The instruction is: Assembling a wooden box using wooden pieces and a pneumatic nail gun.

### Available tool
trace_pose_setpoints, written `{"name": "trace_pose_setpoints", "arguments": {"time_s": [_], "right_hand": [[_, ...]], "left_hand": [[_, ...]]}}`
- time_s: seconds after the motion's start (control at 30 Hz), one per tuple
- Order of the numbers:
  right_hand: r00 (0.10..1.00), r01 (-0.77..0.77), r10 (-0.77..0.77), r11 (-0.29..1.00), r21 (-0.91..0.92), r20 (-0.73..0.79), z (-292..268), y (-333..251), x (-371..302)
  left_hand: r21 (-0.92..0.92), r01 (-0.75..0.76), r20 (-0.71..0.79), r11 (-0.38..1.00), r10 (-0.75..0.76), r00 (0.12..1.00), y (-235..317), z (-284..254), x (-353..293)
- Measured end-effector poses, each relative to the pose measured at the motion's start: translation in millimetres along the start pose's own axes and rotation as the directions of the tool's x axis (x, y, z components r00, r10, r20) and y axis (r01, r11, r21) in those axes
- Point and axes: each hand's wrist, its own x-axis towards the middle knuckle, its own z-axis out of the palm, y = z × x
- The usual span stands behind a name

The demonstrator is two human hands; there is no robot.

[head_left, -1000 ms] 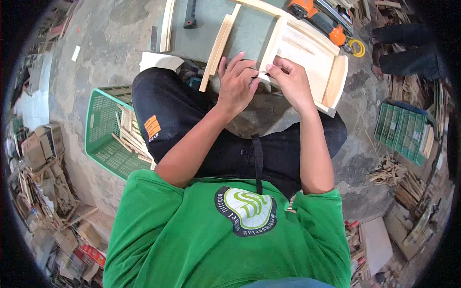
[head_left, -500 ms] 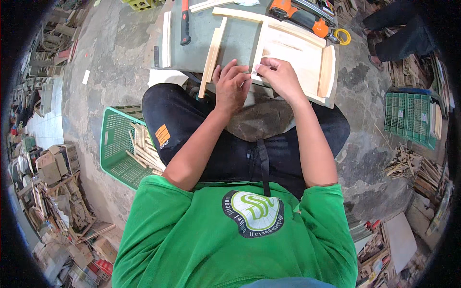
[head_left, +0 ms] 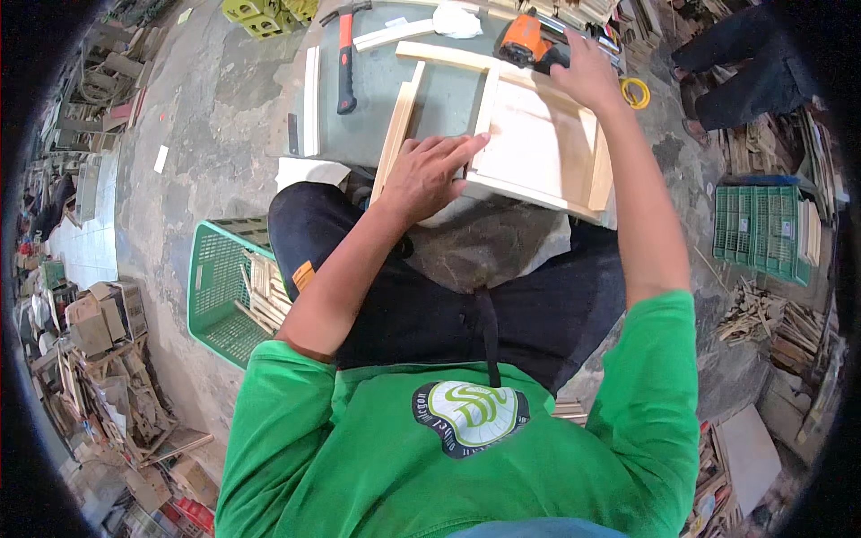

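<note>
A pale wooden frame with a flat panel (head_left: 543,134) lies on the grey work surface in front of me. My left hand (head_left: 429,175) grips its near left corner, index finger stretched over the left strip and thumb at the near edge. Under its wrist side passes a loose pair of wooden strips (head_left: 399,121). My right hand (head_left: 587,76) is over the handle of an orange and black nail gun (head_left: 522,40) beyond the frame. Thumb and index finger are apart, on either side of the handle; the other fingers are hidden.
A red-handled hammer (head_left: 346,67) and upright-lying strips (head_left: 311,103) are on the left of the work surface. A yellow hose coil (head_left: 635,92) lies right of it. A green crate (head_left: 211,296) of wood scraps stands left. Another person's legs (head_left: 749,76) show at far right.
My right hand has left the frame's near left corner and moved far and right to the nail gun. My left hand has shifted onto that corner. The whole view has tilted slightly.
</note>
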Motion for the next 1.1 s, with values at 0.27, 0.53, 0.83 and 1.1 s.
{"name": "trace_pose_setpoints", "arguments": {"time_s": [0.27,0.53,0.83,1.1], "right_hand": [[0.815,0.101,0.038,0.973,-0.206,0.579,-0.8,1.9,36.6],[0.893,0.215,-0.109,0.956,-0.201,0.437,-66.5,26.5,11.8],[0.978,0.014,0.002,0.997,-0.072,0.209,-210.8,-26.6,-197.7],[0.851,0.077,-0.092,0.996,0.050,0.516,-150.0,-136.9,-295.9]], "left_hand": [[-0.093,-0.037,0.113,0.995,0.048,0.992,-4.9,-10.3,3.6],[-0.054,-0.054,0.084,0.997,0.059,0.995,-5.8,-4.5,1.0],[-0.067,-0.051,0.072,0.996,0.056,0.996,-9.3,-4.0,1.2],[-0.029,-0.124,0.033,0.992,0.125,0.992,-14.6,6.4,2.9]]}}
